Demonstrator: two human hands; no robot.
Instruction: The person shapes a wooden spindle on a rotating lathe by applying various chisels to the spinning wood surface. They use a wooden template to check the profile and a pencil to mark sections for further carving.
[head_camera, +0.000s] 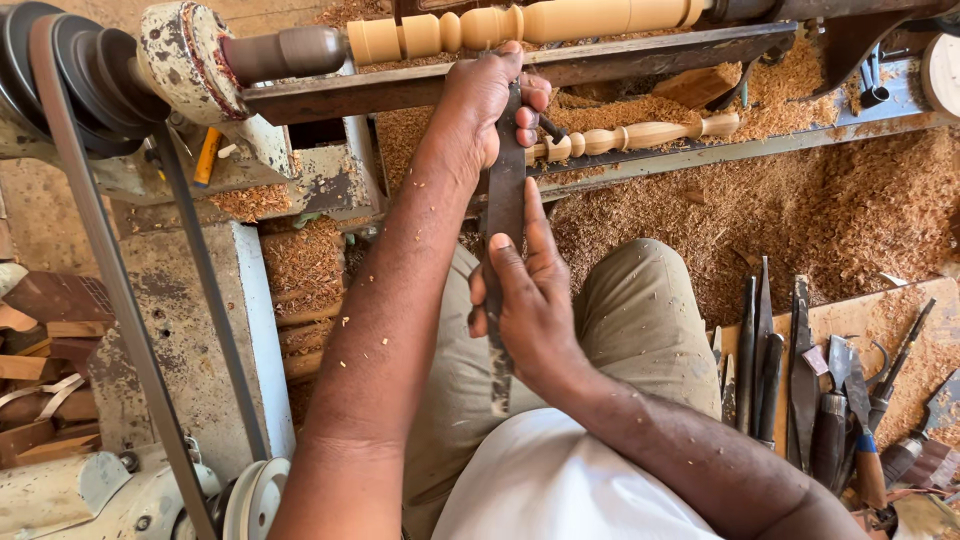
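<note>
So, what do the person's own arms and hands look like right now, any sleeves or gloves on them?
No gloves: the left hand and right hand are bare. Both forearms are uncovered, with no sleeve, watch or ring visible, and are flecked with pale wood shavings. A white shirt shows at the torso.

wood lathe: pale turned spindle (520, 24) mounted between centres. long flat turning chisel (503, 215), left hand (485, 105) wrapped round its blade end at the tool rest (640, 55), right hand (530, 300) gripping lower down. finished spindle (640, 135) lying below. sawdust (800, 210) heaped around. spare chisels (800, 390) laid out at right.
</note>
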